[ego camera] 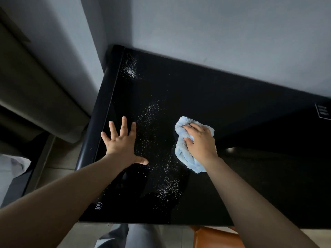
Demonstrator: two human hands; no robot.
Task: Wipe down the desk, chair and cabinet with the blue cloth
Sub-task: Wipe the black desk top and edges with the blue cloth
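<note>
Glossy black glass desk (215,108), dusted with white grains (150,111), is cut off rightward. On it the left hand (121,142) lies flat, fingers spread; the right hand (200,140) grips the crumpled light-blue cloth (182,151) mid-desk, hiding part.

The glossy black desk (232,97) carries white grains (152,122) scattered between the two hands, with another patch beyond the left hand (121,144). That hand rests flat, fingers spread. The bunched blue cloth (186,154) lies under the gripping right hand (202,140).
</note>
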